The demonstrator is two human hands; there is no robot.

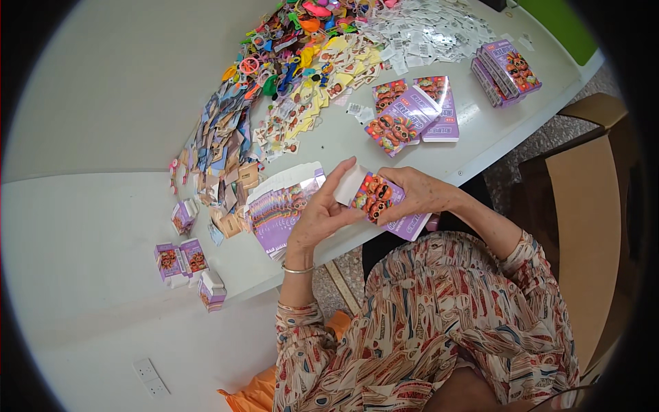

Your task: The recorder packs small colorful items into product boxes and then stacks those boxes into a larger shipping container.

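Between my two hands is a small purple cardboard box [379, 199] with cartoon characters on its front. It is held tilted above the table's near edge, and a white flap [351, 184] stands out at its left end. My left hand [321, 214] is closed on the flap end with thumb and fingers. My right hand [420, 193] grips the other end, its thumb across the printed face. Just left of my left hand lies a fanned stack of flat purple cartons [274, 214]. Beyond my right hand, several purple boxes [403, 120] lie overlapping on the table.
Small colourful toys [295, 48] heap at the back, beside yellow-backed picture cards [302, 113], white packets [425, 34] and folded paper pieces [223, 130]. More boxes stand at the far right [506, 72] and left [182, 257]. An open brown carton [580, 240] is at my right.
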